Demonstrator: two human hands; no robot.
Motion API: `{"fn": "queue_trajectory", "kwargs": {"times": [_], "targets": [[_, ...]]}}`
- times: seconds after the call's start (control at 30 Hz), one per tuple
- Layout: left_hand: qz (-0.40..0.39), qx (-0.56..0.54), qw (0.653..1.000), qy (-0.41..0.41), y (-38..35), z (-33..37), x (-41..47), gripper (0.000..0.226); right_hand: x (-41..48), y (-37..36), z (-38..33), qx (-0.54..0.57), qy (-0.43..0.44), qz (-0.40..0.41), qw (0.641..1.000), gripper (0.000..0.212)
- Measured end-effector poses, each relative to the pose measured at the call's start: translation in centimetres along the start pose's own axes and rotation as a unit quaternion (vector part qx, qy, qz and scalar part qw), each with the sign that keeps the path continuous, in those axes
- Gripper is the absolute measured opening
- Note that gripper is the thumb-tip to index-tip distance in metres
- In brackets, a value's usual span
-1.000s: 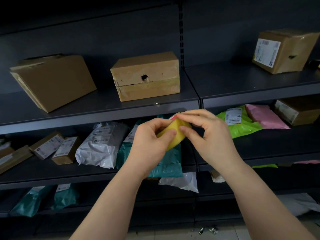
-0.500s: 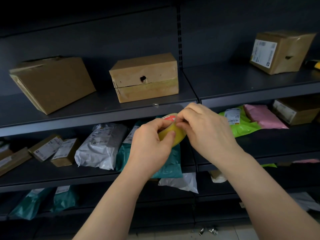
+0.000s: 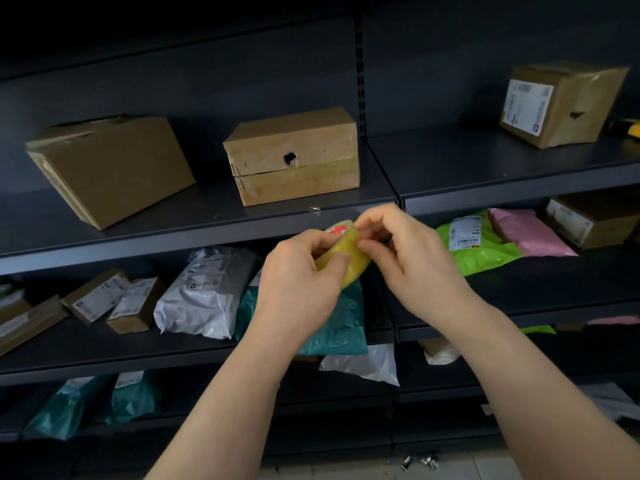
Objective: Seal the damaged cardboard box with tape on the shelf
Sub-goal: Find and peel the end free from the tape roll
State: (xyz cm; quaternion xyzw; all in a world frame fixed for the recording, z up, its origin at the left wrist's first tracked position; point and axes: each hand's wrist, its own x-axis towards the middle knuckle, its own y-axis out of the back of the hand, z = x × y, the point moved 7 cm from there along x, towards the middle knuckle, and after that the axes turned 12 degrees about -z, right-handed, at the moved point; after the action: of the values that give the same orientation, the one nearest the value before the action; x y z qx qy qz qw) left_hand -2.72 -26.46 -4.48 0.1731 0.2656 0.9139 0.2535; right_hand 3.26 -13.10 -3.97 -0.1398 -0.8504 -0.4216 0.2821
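Note:
A yellowish roll of tape (image 3: 348,259) with a red and white core label sits between my hands, just below the upper shelf's front edge. My left hand (image 3: 298,282) grips the roll from the left, thumb on its outer band. My right hand (image 3: 405,258) pinches at the roll's upper rim with curled fingers. The damaged cardboard box (image 3: 294,157) stands on the upper shelf (image 3: 214,223) straight above, a dark hole in its front face and a yellowish tape band along its lower half.
A plain brown box (image 3: 110,168) sits left of the damaged one, and a labelled, dented box (image 3: 561,102) stands on the right upper shelf. The shelf below holds small boxes and white, teal, green and pink mailer bags. More bags lie lower down.
Both hands have risen slightly with the roll toward the upper shelf edge. My right fingers have shifted to the roll's top rim.

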Motion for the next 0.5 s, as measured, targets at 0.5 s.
{"fn": "queue_trajectory", "kwargs": {"times": [0.5], "targets": [[-0.001, 0.094, 0.996, -0.003, 1.8, 0.4, -1.3, 0.021, 0.5, -0.7, -0.8, 0.005, 0.003, -0.013, 1.0, 0.019]]}}
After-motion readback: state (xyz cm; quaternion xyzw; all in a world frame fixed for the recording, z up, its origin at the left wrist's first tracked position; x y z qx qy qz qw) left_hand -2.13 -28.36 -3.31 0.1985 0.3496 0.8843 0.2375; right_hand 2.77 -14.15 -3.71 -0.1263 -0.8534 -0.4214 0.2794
